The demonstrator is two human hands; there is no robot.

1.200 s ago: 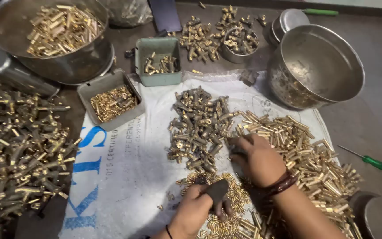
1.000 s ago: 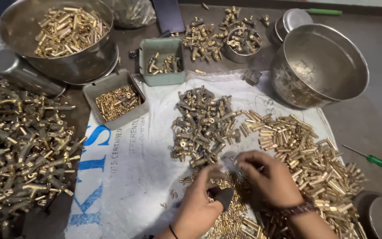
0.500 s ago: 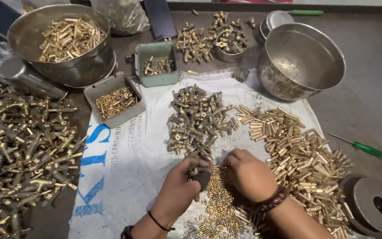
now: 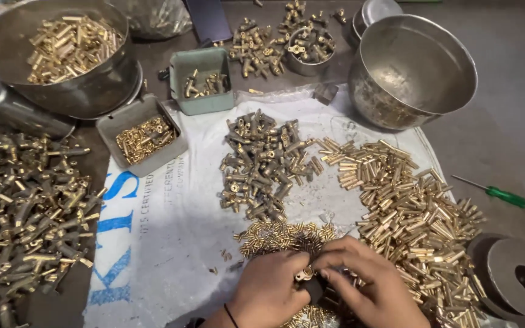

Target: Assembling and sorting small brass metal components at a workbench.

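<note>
My left hand (image 4: 268, 291) and my right hand (image 4: 369, 285) meet low in the head view, over a heap of small brass pins (image 4: 274, 234). Between their fingertips they hold a small brass fitting (image 4: 303, 274) and a dark block (image 4: 316, 287) just under it. Above the hands lies a pile of brass fittings (image 4: 262, 164) on a white printed sack (image 4: 171, 243). To the right spreads a wide pile of short brass tubes (image 4: 408, 206), touching my right hand's side.
A large steel bowl (image 4: 417, 70) stands at the back right, another with brass parts (image 4: 62, 54) at the back left. Two small trays (image 4: 144, 136) (image 4: 203, 79) hold parts. A big heap of brass fittings (image 4: 19, 218) fills the left. A green screwdriver (image 4: 496, 193) and a round metal disc (image 4: 511, 276) lie right.
My right hand came back from the tube pile to join the left. Both hands now work close together on the small fitting, and the view has shifted slightly.
</note>
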